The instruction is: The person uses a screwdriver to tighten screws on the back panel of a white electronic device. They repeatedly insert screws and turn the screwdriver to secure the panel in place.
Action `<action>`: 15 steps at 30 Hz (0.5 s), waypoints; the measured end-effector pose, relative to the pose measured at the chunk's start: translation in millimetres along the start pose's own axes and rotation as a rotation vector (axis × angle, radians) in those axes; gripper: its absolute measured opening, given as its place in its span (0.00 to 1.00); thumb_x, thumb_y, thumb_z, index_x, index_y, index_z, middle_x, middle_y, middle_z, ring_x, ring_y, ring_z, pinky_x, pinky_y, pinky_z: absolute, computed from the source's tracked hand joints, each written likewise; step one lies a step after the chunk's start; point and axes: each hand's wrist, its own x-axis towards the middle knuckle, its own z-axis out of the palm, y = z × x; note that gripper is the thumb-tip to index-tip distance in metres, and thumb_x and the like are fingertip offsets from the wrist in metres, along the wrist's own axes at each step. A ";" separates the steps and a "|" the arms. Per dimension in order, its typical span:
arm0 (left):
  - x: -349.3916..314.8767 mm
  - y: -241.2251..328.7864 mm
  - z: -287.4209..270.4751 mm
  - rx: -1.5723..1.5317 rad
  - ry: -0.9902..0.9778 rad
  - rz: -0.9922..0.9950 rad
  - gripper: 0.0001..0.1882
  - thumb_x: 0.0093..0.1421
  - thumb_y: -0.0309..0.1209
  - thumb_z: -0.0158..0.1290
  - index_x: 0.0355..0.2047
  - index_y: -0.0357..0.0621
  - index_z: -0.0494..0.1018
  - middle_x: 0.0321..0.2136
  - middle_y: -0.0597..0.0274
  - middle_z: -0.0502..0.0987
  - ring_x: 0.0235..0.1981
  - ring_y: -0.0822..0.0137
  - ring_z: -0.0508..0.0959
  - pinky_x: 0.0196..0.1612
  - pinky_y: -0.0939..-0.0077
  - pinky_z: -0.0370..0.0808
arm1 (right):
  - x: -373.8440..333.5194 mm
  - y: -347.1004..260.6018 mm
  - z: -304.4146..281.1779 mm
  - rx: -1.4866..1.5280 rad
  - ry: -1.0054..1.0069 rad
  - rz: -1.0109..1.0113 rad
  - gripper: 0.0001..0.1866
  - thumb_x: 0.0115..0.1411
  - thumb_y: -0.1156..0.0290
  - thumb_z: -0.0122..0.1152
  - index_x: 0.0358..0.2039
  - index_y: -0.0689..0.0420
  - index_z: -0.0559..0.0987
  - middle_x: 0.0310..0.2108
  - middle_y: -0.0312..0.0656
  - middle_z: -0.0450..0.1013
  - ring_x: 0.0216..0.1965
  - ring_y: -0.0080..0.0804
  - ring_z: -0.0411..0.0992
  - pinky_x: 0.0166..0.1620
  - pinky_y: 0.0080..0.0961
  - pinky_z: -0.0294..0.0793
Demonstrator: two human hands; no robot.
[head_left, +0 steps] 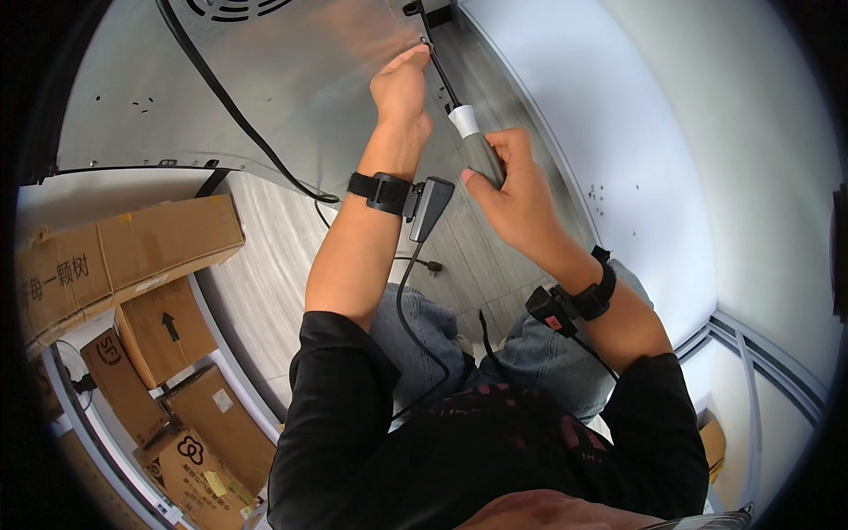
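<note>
My right hand is wrapped round the grey handle of a screwdriver with a white collar and a long dark shaft. The shaft points up and away toward the edge of a large silver metal panel. Beside the far part of the shaft, at the panel's edge, my left hand has its fingers pinched together. What sits between those fingertips is hidden, and the screwdriver's tip is too small to make out. A small dark bracket stands just beyond them.
A black cable hangs across the panel. Cardboard boxes are piled on a rack at the left. A white panel rises on the right. A plug lies on the wood-look floor. Cabled devices are strapped to both wrists.
</note>
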 end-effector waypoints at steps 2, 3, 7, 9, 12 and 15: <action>0.6 -1.6 -0.1 -0.008 -0.008 0.025 0.08 0.57 0.28 0.54 0.36 0.41 0.77 0.32 0.68 0.77 0.34 0.74 0.71 0.40 0.80 0.64 | -0.6 1.6 0.8 0.007 0.007 -0.008 0.20 0.54 0.72 0.60 0.43 0.62 0.62 0.29 0.50 0.71 0.29 0.42 0.73 0.32 0.34 0.70; 1.3 -2.3 -0.3 -0.009 -0.010 0.034 0.08 0.57 0.28 0.54 0.36 0.40 0.77 0.32 0.67 0.77 0.34 0.74 0.71 0.41 0.80 0.65 | 0.1 3.4 1.1 0.012 0.008 -0.012 0.20 0.53 0.72 0.60 0.43 0.62 0.62 0.29 0.50 0.71 0.29 0.42 0.73 0.32 0.34 0.70; 3.5 -3.6 -1.4 -0.030 -0.005 0.045 0.08 0.58 0.27 0.53 0.37 0.38 0.77 0.32 0.66 0.77 0.33 0.74 0.72 0.42 0.80 0.67 | 4.6 10.5 0.2 0.036 0.016 -0.064 0.20 0.53 0.72 0.61 0.43 0.61 0.62 0.29 0.50 0.71 0.29 0.42 0.73 0.32 0.33 0.70; 3.5 -4.2 -0.3 -0.030 -0.006 0.050 0.08 0.58 0.27 0.53 0.37 0.38 0.77 0.32 0.66 0.77 0.33 0.74 0.72 0.42 0.80 0.68 | 5.1 8.4 -1.1 0.061 0.013 -0.055 0.20 0.53 0.72 0.61 0.43 0.62 0.63 0.29 0.50 0.71 0.29 0.41 0.73 0.32 0.33 0.70; 2.5 -3.5 0.0 -0.035 -0.015 0.057 0.09 0.58 0.27 0.53 0.38 0.38 0.76 0.32 0.66 0.77 0.33 0.74 0.72 0.42 0.80 0.67 | 6.0 7.6 -1.2 0.024 0.019 -0.064 0.21 0.53 0.72 0.61 0.43 0.62 0.62 0.29 0.50 0.71 0.29 0.41 0.73 0.32 0.33 0.70; 1.9 -3.7 0.5 -0.045 -0.019 0.058 0.09 0.58 0.27 0.53 0.38 0.37 0.76 0.32 0.66 0.77 0.33 0.74 0.72 0.42 0.80 0.67 | 6.5 4.9 -1.1 0.042 0.009 -0.050 0.21 0.54 0.71 0.60 0.43 0.63 0.62 0.29 0.51 0.71 0.28 0.40 0.73 0.32 0.33 0.70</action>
